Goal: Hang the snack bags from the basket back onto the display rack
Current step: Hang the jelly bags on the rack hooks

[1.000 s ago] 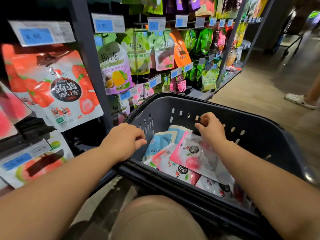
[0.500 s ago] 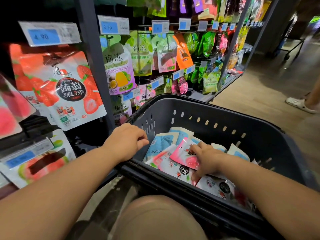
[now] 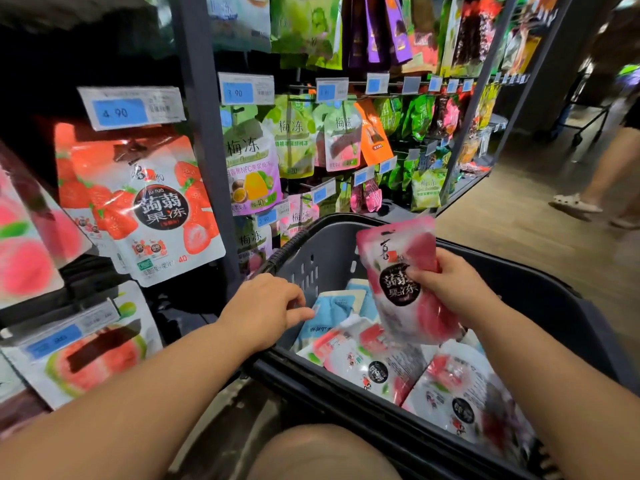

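1 view only, from a wide-angle camera on the person's head, aimed forward and down. It sits close over the basket, whose near rim crosses the lower frame and whose far wall reaches mid-frame. Both forearms enter from the bottom corners. The left hand lies left of centre at the basket's rim. The right hand is right of centre, its grip on a pink snack bag held up toward the lens. A bare knee fills the bottom edge. The display rack runs close along the left and recedes to the upper right, its uprights fanning outward toward the top. The floor shows at upper right.
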A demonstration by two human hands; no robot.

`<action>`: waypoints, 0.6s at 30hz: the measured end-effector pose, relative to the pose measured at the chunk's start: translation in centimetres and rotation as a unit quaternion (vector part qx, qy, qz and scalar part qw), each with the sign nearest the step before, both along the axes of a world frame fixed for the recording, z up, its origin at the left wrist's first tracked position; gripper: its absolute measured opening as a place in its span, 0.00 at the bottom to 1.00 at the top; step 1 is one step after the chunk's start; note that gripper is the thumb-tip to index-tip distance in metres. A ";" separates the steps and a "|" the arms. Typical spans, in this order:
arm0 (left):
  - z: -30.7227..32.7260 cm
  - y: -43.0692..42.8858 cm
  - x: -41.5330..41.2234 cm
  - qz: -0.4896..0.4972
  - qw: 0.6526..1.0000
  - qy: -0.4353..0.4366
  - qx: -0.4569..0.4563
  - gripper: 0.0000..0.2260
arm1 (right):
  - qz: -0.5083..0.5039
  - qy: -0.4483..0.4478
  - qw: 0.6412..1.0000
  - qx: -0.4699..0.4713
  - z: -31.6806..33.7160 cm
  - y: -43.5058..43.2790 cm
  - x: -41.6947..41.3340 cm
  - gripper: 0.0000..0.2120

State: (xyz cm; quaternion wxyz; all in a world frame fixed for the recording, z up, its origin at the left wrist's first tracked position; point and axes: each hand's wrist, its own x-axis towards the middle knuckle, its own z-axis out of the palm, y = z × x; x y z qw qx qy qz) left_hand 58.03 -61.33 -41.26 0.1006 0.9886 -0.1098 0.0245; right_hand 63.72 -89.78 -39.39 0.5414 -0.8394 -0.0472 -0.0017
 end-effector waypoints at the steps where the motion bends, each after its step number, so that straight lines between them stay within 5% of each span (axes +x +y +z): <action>1: 0.0 -0.1 0.0 0.002 1.000 0.004 -0.008 0.17 | 0.022 0.022 0.994 0.100 0.5 0.6 -0.5 0.07; 6: 0.5 -1.5 -0.4 0.027 0.970 0.064 -0.232 0.24 | 0.107 0.088 0.940 0.312 2.2 3.9 -2.2 0.07; 8: 1.3 -2.5 -0.5 0.017 0.917 0.132 -0.377 0.29 | 0.132 0.090 0.924 0.348 2.2 4.9 -2.4 0.09; 11: 1.1 -3.6 -0.6 -0.036 0.793 0.225 -0.565 0.28 | 0.146 0.090 0.909 0.379 2.0 6.2 -2.7 0.14; 13: 0.9 -3.4 -0.7 -0.035 0.748 0.253 -0.613 0.24 | 0.148 0.092 0.910 0.376 1.9 6.8 -2.9 0.18; 15: 0.8 -3.2 -0.7 -0.026 0.740 0.260 -0.620 0.25 | 0.152 0.097 0.927 0.329 1.8 6.5 -2.9 0.15; 18: 0.7 -3.3 -0.6 -0.015 0.731 0.273 -0.625 0.23 | 0.142 0.110 0.972 0.150 1.9 3.7 -2.6 0.06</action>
